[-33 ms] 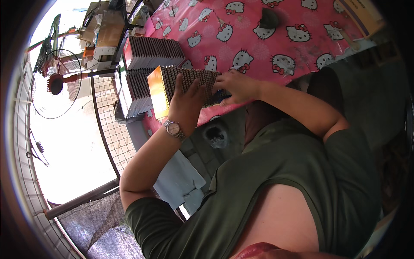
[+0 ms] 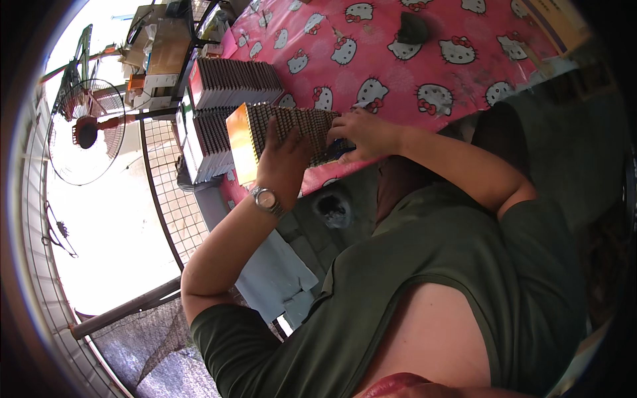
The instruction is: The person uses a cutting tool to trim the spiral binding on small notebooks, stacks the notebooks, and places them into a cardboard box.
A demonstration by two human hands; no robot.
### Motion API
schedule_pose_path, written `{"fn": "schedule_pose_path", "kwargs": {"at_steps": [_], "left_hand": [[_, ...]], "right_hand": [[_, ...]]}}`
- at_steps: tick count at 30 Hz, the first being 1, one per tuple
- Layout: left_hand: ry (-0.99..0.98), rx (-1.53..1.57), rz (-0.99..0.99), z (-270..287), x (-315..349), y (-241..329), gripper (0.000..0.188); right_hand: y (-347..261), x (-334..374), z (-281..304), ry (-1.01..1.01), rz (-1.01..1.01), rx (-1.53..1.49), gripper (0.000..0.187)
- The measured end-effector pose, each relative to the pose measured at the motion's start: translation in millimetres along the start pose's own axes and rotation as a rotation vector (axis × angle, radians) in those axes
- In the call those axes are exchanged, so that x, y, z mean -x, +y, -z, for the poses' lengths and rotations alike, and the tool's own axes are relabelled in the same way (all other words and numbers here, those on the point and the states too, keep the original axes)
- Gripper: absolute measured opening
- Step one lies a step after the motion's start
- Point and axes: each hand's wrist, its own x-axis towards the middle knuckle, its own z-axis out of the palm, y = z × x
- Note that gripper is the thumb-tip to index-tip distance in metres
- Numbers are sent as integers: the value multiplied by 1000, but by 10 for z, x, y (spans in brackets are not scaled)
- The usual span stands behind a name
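OK so going left to right: way out left of the left grip there's a round fan [image 2: 85,132] with a wire cage. Coming closer, still left of that grip, two blocks of dark-edged books: the farther block [image 2: 239,83] and the nearer block [image 2: 202,146], pale covers facing left, any print on them too small to make out.

Just left of the left grip [image 2: 284,166] is the orange-yellow cover [image 2: 242,142] capping a row of spiral-bound books [image 2: 320,126]. Cover's kinda washed out, so can't read it. It faces left; the row's long axis runs left to right, ridged bindings toward the camera. The row sits at the near edge of the desk [image 2: 405,74], between the two grips.

Left grip is spread, fingers fanned over the bindings, silver watch [image 2: 265,199] just below it. Right grip [image 2: 368,134] is curled around the row's right end; can't tell if it's actually pinching.

Beyond the right grip, a dark scrap [image 2: 413,28], then farther right a yellowish carton [image 2: 557,26] with dark lettering.
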Motion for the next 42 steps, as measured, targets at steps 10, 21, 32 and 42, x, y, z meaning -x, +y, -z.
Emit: {"fn": "schedule_pose_path", "kwargs": {"at_steps": [10, 21, 32, 42], "left_hand": [[-158, -17, -28, 146, -39, -75, 42], [-133, 66, -51, 145, 16, -135, 44], [-133, 101, -46, 158, -53, -94, 43], [-234, 100, -73, 90, -145, -120, 51]], "right_hand": [[-4, 29, -103, 129, 94, -67, 48], [64, -51, -281, 158, 137, -130, 44], [26, 5, -216, -1, -79, -371, 40], [14, -45, -158, -173, -215, -435, 40]]}}
